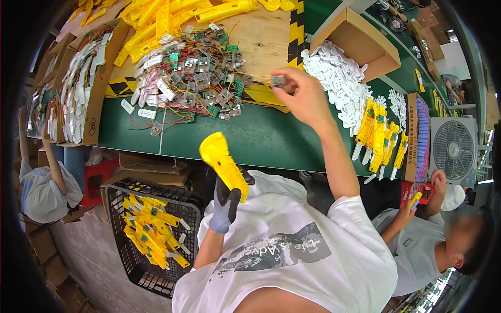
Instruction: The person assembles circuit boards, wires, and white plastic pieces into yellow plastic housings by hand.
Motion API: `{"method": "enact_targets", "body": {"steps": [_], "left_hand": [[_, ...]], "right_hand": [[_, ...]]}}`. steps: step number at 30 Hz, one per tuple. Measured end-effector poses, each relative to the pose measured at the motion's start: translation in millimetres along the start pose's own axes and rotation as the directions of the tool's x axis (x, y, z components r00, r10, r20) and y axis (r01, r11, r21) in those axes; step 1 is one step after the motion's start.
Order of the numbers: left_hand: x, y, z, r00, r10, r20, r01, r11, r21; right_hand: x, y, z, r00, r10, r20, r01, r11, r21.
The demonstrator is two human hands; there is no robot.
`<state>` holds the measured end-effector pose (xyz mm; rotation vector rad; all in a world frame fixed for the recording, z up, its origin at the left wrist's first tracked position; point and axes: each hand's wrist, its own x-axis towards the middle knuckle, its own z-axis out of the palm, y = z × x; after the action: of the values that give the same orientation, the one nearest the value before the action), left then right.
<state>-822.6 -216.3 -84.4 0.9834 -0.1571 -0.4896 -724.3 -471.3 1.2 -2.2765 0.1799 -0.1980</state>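
My left hand (224, 208), in a grey glove with dark fingers, is closed round a long yellow plastic shell (218, 151). The shell tilts upward in front of my shirt, short of the table edge. Over the table, my bare right hand (307, 101) pinches a small grey, clear-cased electronic part (277, 81) between thumb and fingers. Thin wires run from this part toward a tangled pile of circuit boards, clear-cased parts and white pieces (201, 78) to its left. What hangs at the wires' other end is lost in the pile.
More yellow shells (222, 9) lie behind the pile. Right of my hand are loose white plastic pieces (336, 83), a cardboard box (360, 39) and yellow assemblies (377, 133). A black basket (116, 208) with yellow assemblies stands lower left. A fan (453, 146) and a co-worker (417, 250) are at right.
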Motion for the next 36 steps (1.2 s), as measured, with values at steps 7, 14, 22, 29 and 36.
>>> {"method": "enact_targets", "body": {"steps": [7,14,22,29,36], "left_hand": [[22.3,5.7,-9.9,0.994,0.100,0.036,-0.087,0.962,-0.260],[92.8,49.3,26.9,0.997,0.050,0.051,-0.038,0.976,-0.213],[140.3,34.1,89.8,0.892,0.082,0.444,0.019,0.976,-0.218],[114.5,-12.2,75.6,0.958,-0.123,0.257,0.148,0.986,-0.079],[110.0,-29.4,65.4,0.992,0.097,0.078,-0.114,0.956,0.270]], "right_hand": [[-64.6,2.1,-55.4,0.899,-0.044,-0.436,0.157,0.961,0.227],[-118.5,-24.8,-84.6,0.827,-0.090,-0.554,0.243,0.947,0.209],[-129.2,-26.1,-69.0,0.899,-0.066,-0.433,0.352,0.695,0.626],[-103.8,33.3,-12.0,0.954,0.273,0.123,-0.185,0.218,0.958],[-103.7,43.4,11.9,0.898,0.391,0.203,-0.288,0.171,0.942]]}}
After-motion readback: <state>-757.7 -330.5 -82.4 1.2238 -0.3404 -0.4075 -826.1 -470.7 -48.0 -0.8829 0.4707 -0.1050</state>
